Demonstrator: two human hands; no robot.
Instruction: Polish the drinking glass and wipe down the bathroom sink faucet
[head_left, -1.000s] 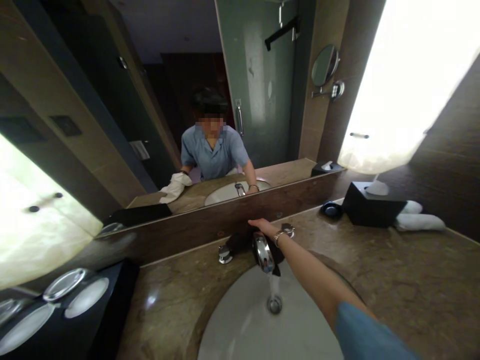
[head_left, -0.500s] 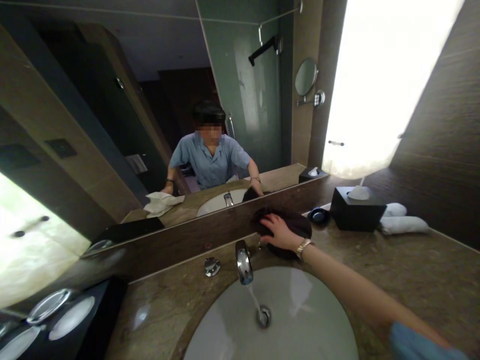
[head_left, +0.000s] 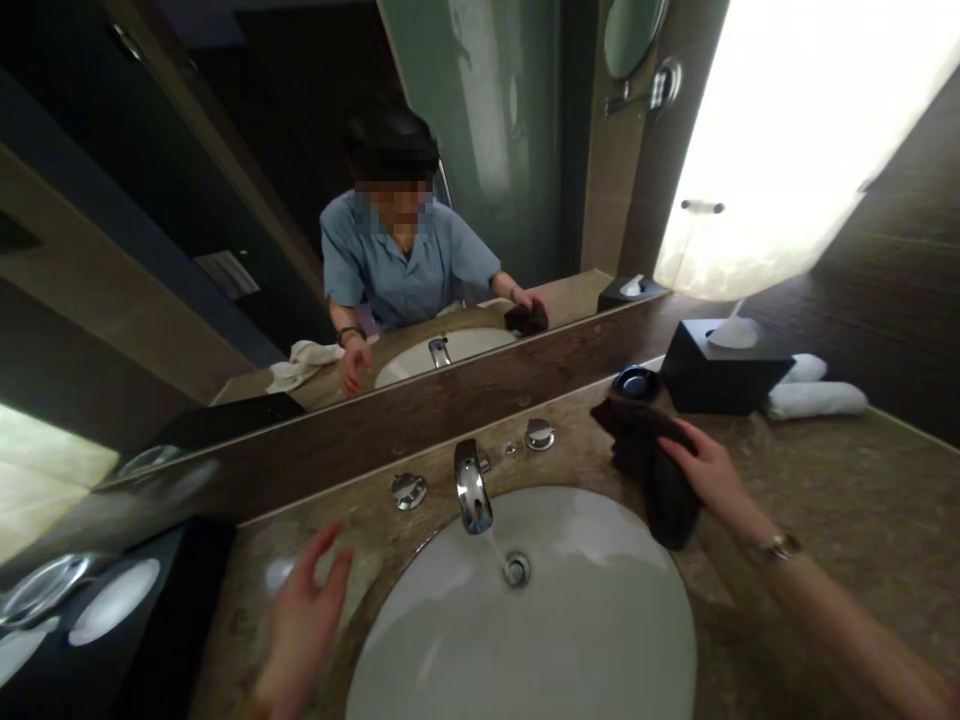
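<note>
My right hand [head_left: 709, 475] grips a dark brown cloth [head_left: 656, 470], bunched up and hanging over the right rim of the white sink [head_left: 585, 640]. To the left of the sink my left hand [head_left: 307, 605] is raised above the counter, thumb and fingers apart, holding nothing and a little blurred. Between the hands, a chrome faucet [head_left: 472, 490] runs a thin stream of water towards the drain [head_left: 516, 569]. A round tap knob stands on either side of it, the left knob [head_left: 409, 490] and the right knob [head_left: 540, 434].
Behind the cloth are a small dark dish [head_left: 636, 382], a black tissue box [head_left: 720, 375] and rolled white towels [head_left: 817, 400]. A black tray [head_left: 161, 620] with glass-like items sits at the left. A wide mirror [head_left: 495, 180] rises behind the stone counter [head_left: 825, 510].
My right hand has lifted the cloth off the back of the counter and moved right, uncovering the right knob. My left hand has come into view at the lower left.
</note>
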